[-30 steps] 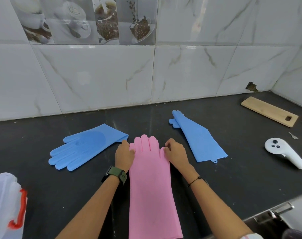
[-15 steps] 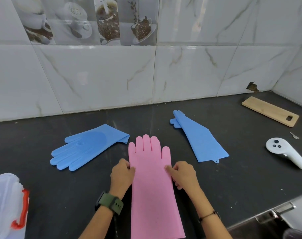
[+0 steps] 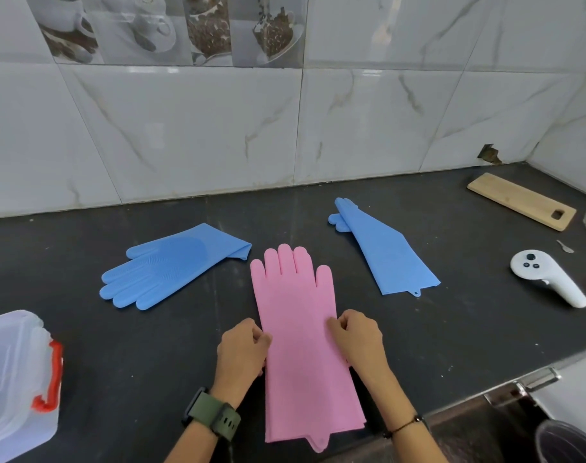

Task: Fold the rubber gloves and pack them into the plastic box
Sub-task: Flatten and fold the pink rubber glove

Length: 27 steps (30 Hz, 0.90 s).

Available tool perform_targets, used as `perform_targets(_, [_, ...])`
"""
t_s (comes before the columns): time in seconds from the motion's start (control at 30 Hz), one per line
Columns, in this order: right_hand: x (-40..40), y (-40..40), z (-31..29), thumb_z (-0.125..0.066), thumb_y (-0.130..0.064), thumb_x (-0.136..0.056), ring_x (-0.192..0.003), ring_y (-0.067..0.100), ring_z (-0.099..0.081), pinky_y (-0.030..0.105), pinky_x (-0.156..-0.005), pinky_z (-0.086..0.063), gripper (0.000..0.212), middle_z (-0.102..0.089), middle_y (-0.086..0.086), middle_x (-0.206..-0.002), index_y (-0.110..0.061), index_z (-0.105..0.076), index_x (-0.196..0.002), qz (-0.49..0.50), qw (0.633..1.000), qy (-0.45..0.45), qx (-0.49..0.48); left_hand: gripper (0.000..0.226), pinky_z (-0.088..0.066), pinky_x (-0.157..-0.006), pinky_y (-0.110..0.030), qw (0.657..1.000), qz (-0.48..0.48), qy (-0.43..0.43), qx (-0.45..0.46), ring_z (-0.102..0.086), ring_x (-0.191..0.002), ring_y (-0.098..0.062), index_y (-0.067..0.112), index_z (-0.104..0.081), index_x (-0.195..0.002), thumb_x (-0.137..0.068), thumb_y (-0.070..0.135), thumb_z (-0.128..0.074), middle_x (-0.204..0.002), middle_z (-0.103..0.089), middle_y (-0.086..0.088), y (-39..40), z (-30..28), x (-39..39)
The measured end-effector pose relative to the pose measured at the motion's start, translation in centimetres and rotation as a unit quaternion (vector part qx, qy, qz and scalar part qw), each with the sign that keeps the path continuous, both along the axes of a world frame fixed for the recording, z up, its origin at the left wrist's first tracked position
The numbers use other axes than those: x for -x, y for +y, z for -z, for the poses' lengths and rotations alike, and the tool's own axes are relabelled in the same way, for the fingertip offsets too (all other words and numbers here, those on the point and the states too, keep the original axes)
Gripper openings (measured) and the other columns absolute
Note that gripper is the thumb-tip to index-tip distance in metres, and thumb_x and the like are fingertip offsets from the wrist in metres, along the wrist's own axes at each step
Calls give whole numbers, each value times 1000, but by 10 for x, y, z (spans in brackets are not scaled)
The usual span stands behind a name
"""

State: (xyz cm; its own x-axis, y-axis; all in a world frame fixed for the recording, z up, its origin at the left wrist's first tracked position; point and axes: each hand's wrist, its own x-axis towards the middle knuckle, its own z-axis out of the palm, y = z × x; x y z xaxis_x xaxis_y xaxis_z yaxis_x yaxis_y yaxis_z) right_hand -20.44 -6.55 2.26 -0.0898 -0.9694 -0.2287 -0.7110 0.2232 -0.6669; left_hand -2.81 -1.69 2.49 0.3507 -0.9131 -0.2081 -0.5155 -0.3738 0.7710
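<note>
A pink rubber glove point(image 3: 301, 332) lies flat on the dark counter point(image 3: 452, 329), fingers pointing to the wall; it looks like two layers stacked. My left hand point(image 3: 241, 349) pinches its left edge at mid-length, and my right hand point(image 3: 358, 335) pinches its right edge. One blue glove point(image 3: 164, 267) lies palm up to the left, another blue glove point(image 3: 385, 252) folded lengthwise to the right. The clear plastic box point(image 3: 14, 379) with a red latch stands at the lower left, partly out of frame.
A white handheld controller point(image 3: 545, 279) lies at the right, a wooden board point(image 3: 522, 200) behind it near the wall corner. The counter's front edge with a metal hinge point(image 3: 535, 379) runs at the lower right. A tiled wall backs the counter.
Both hands slid back along the pink glove's edges, from beside its fingers down to its middle. The glove and the blue gloves stayed in place.
</note>
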Motion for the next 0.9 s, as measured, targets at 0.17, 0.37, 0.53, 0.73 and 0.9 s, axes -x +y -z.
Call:
perform_targets(0.17, [13,24,0,-59,-36,-82,-52,8,-44,20,-47,-33,29,-49,-7,-62,-21,-42,-64,-53,994,92,-9,19,-48,-52,-20,997,48,-62,-12,-55,-55,-8,19,-50,-71,-90,22,-55,-71,-60,3,26,2,8])
perform_targets(0.37, [11,28,-7,-55,-16,-85,-67,14,-58,27,-60,-49,7,-58,-1,-75,-17,-49,-88,-58,996,60,-8,9,-52,-62,-24,987,53,-149,3,-57,-65,-9,17,-46,-89,-96,20,-43,-82,-61,1,28,-1,13])
perform_targets(0.53, [26,52,-2,-58,-17,-87,-65,2,-49,10,-61,-43,20,-54,-6,-89,-20,-47,-104,-132,985,77,76,37,-47,-64,-17,943,173,-277,69,-54,-77,-7,20,-40,-128,-92,13,-47,-109,-54,2,45,8,9])
perform_targets(0.73, [64,80,-4,-66,-15,-83,-106,16,-59,19,-85,-53,25,-55,1,-126,-18,-65,-108,-362,891,184,203,31,-56,-86,-27,743,486,-398,231,-67,-100,-10,31,-72,-92,-63,20,-71,-105,-72,10,72,9,-33])
perform_targets(0.9, [75,78,-6,-80,-10,-64,-120,21,-57,32,-97,-50,45,-65,-3,-124,-24,-70,-106,-515,763,254,296,42,-52,-94,-28,669,561,-405,270,-66,-106,-11,22,-72,-102,-76,14,-40,-110,-71,5,67,4,-41])
